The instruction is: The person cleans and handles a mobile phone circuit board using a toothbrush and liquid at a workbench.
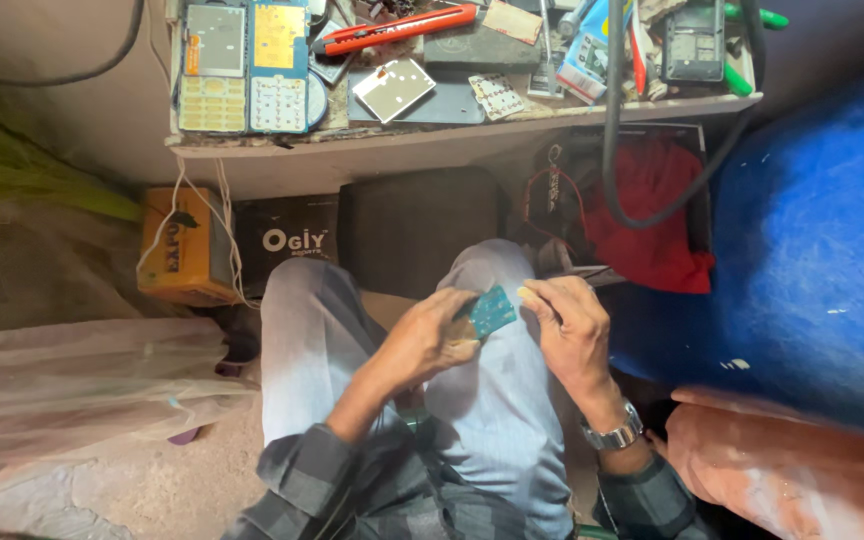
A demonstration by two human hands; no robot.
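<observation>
Sitting cross-legged on the floor, this person has a small teal-green rectangular circuit board (493, 310) pinched between both hands, right over the knees of their pale grey trousers (497, 400). Left hand (430, 340) has its fingers curled shut around the board's lower-left end, thumb on top. Right hand (572, 330), the one with the silver metal wristwatch (613, 436), is closed on the upper-right end with its fingertips (529, 295) touching the edge.

So the board's long axis runs slanted, low on the left to high on the right, bridging the two hands. Neither hand is really nearer; both are on it, though the left looks like it's covering more of it.

Up ahead there's a cluttered low wooden shelf (472, 128) with two yellow-and-blue phone keypad boards (244, 68), a long red-handled utility knife (402, 27) and a thick black cable (614, 110) hanging down past a crumpled red cloth (657, 215). All well apart from the hands.
</observation>
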